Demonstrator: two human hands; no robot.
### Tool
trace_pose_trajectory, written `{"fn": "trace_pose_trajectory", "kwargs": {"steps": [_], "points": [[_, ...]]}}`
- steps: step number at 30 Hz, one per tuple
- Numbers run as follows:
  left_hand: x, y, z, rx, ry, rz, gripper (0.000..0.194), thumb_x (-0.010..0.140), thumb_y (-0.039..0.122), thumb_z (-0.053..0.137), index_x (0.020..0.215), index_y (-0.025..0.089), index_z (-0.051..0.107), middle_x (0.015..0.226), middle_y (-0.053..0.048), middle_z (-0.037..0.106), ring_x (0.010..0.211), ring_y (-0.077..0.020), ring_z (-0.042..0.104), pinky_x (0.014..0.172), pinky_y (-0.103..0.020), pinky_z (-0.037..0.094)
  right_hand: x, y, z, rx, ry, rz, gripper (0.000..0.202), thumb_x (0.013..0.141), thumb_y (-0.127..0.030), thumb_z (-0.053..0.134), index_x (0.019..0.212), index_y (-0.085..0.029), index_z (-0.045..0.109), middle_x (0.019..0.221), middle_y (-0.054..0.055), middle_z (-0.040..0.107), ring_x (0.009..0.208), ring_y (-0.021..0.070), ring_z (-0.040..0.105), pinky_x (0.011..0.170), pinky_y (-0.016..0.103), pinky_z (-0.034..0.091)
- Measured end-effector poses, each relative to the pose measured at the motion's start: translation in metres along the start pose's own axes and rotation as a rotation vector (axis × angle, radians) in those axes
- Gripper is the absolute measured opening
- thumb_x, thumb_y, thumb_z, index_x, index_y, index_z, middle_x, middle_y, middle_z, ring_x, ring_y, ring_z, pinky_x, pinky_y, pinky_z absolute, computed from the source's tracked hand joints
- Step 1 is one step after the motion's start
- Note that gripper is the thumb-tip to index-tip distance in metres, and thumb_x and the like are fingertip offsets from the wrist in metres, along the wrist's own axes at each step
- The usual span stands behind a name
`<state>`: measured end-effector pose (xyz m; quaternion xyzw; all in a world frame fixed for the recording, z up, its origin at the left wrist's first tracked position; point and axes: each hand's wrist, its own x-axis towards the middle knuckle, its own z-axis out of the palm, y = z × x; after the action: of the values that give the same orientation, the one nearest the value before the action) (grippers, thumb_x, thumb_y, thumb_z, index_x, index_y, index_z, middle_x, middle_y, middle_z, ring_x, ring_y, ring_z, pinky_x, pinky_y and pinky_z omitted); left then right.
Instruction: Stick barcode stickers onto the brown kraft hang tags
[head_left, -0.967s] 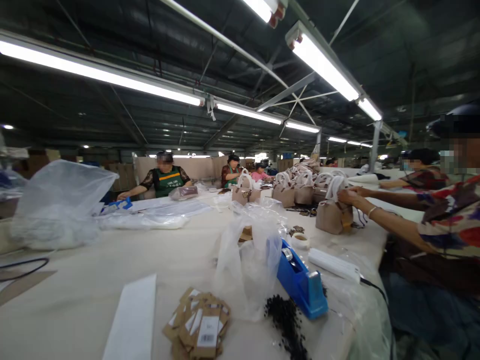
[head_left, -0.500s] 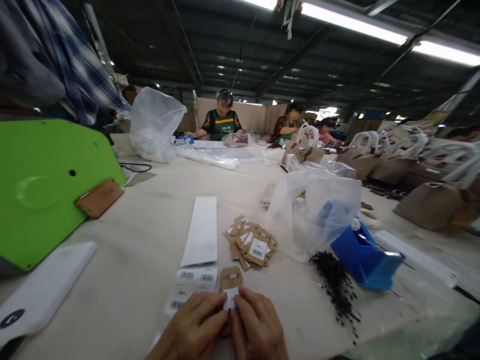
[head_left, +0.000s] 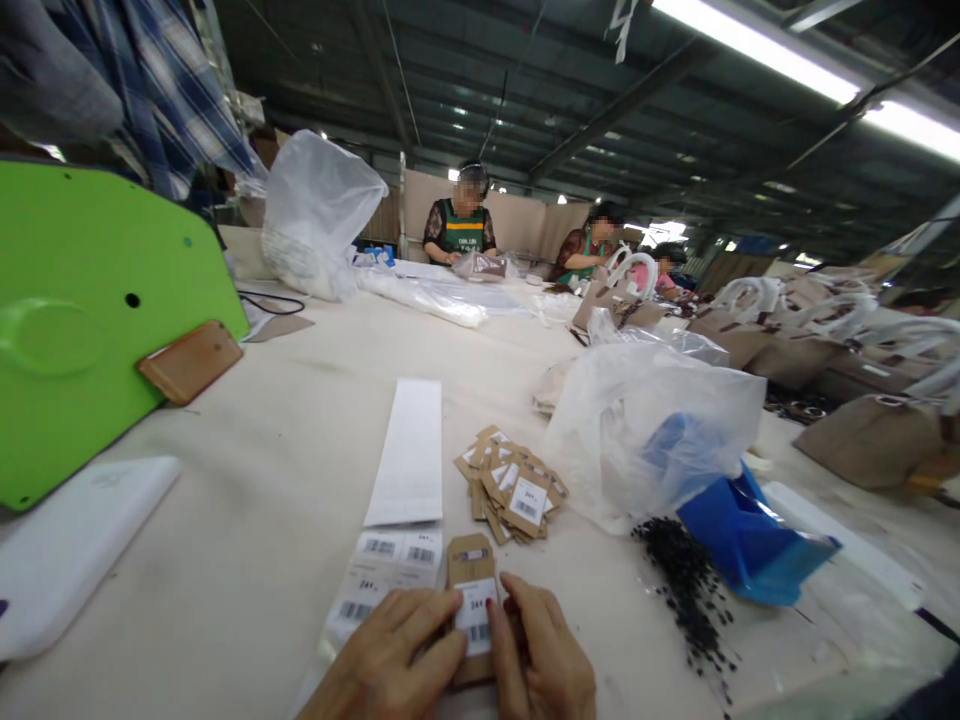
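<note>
Lighting: fluorescent ceiling tubes (head_left: 757, 45), glaring white at upper right; dark roof between. Table (head_left: 285, 480) evenly bright, shadows soft. Strong wide-angle stretch at edges. Slight motion blur on handbags (head_left: 862, 420) at right; far background soft and dim.

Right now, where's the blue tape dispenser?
In the head view the blue tape dispenser sits on the table to the right of the hands, partly behind the clear plastic bag, with the scatter of small black pieces just to its left.
</note>
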<state>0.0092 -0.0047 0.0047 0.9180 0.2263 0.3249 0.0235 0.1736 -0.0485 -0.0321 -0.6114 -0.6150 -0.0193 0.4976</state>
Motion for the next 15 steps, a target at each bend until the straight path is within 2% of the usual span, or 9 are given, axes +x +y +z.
{"fn": "trace_pose_trajectory", "kwargs": {"steps": [5, 8, 12, 15], "points": [[-0.002, -0.002, 0.002, -0.018, 0.009, -0.001, 0.026, 0.086, 0.010, 0.038, 0.102, 0.015, 0.058, 0.107, -0.010, 0.061, 0.096, -0.0188, 0.056, 0.083, -0.029, 0.050, 0.008, -0.009, -0.002, 0.072, -0.092, 0.249, 0.028, 0.085, -0.042, 0.048, 0.092, -0.019, 0.062, 0.065, 0.002, 0.060, 0.054, 0.0129, 0.056, 0.052, 0.022, 0.046], [-0.005, -0.004, 0.005, -0.004, 0.038, -0.014, 0.027, 0.086, 0.011, 0.040, 0.108, 0.014, 0.056, 0.110, -0.011, 0.059, 0.100, -0.0193, 0.056, 0.086, -0.029, 0.049, 0.014, -0.011, -0.007, 0.191, -0.150, 0.475, 0.034, 0.075, -0.050, 0.057, 0.086, -0.018, 0.063, 0.058, 0.001, 0.060, 0.047, 0.0125, 0.054, 0.046, 0.021, 0.044], [-0.005, -0.006, 0.005, 0.008, 0.001, -0.010, 0.033, 0.085, 0.010, 0.041, 0.116, 0.013, 0.053, 0.113, -0.011, 0.059, 0.102, -0.0195, 0.055, 0.089, -0.030, 0.048, 0.024, -0.012, -0.015, 0.418, -0.225, 0.705, 0.036, 0.065, -0.050, 0.066, 0.078, -0.017, 0.065, 0.057, 0.002, 0.064, 0.052, 0.0152, 0.059, 0.049, 0.023, 0.046], [-0.006, -0.008, 0.012, 0.030, 0.021, 0.049, 0.038, 0.083, 0.008, 0.038, 0.119, 0.013, 0.051, 0.115, -0.011, 0.059, 0.100, -0.0196, 0.054, 0.085, -0.030, 0.049, 0.031, -0.014, -0.020, 0.532, -0.262, 0.759, 0.031, 0.065, -0.045, 0.067, 0.076, -0.016, 0.065, 0.060, 0.003, 0.066, 0.054, 0.0159, 0.060, 0.050, 0.023, 0.046]]}}
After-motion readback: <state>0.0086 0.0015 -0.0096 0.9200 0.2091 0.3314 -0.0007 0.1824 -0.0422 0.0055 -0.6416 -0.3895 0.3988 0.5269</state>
